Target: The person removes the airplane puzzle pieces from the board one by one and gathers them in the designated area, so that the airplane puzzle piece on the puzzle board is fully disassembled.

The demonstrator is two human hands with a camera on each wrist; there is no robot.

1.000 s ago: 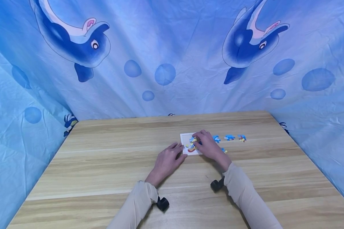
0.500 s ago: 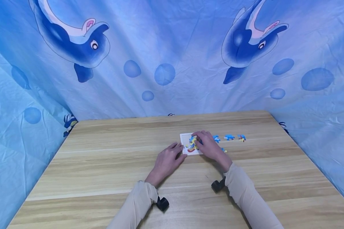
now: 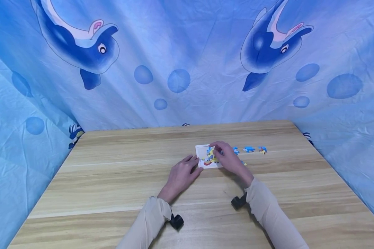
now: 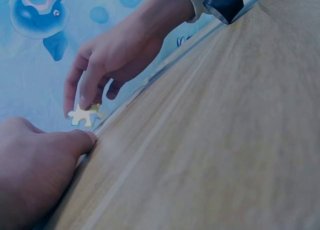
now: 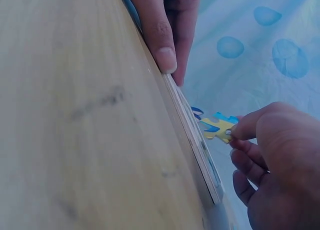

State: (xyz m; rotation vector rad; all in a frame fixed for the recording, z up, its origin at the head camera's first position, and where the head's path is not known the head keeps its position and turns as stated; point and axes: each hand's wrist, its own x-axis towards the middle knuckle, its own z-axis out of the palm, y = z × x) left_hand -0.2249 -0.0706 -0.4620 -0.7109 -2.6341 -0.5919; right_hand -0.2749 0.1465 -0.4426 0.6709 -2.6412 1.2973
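Yellow-and-blue puzzle piece (image 5: pixel 217 126), light in a fingertip pinch

You have it in your right hand (image 3: pixel 230 158), pinched near one side between thumb and finger, clear of the board (image 3: pixel 202 150) and above its right part. Your other right-hand fingers curl loosely beneath. Your left hand (image 3: pixel 182 173) rests at the board's near left corner, thumb against the near edge and fingers at the left edge, a little spread; it pinches no piece.

Expect next to no weight from the piece. It looks thin, flat and stiff, so it should turn as one with your fingers and not sag. Its printed face may be smooth enough to slip if you squeeze at a slant. The knobs look like the weak spots: take hold by the broad middle or a straight stretch of edge, and press no harder than you need.

The board looks rigid, with a layered edge, yet probably light enough to slide on the table (image 3: pixel 112 190), so its corner is a sensible place to steady it. Laid pieces (image 3: pixel 207 162) sit inside its border; loose pieces (image 3: pixel 249 149) lie flat to its right, easiest to lift by their rims.
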